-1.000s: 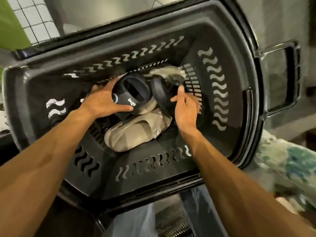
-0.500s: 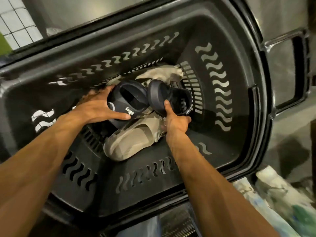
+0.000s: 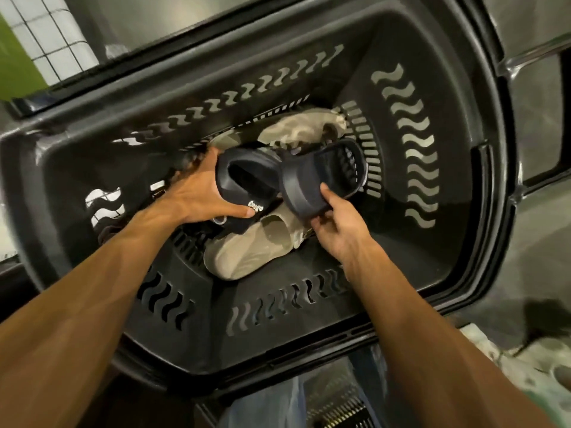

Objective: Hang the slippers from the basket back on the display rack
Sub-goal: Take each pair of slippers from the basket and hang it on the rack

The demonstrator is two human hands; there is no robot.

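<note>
Navy slippers (image 3: 247,183) within left fingers (image 3: 212,163), right fingers (image 3: 319,223)

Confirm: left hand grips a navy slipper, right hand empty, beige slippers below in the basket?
Wrong on the right hand: the head view shows it gripping the second navy slipper. The left hand does grip a navy slipper, beige slippers below in the basket.

Green panel (image 3: 15,66) at ten o'clock, grey floor (image 3: 540,227) at three o'clock, crumpled pale patterned cloth (image 3: 525,375) at five o'clock, clear plastic (image 3: 262,406) at six o'clock.
</note>
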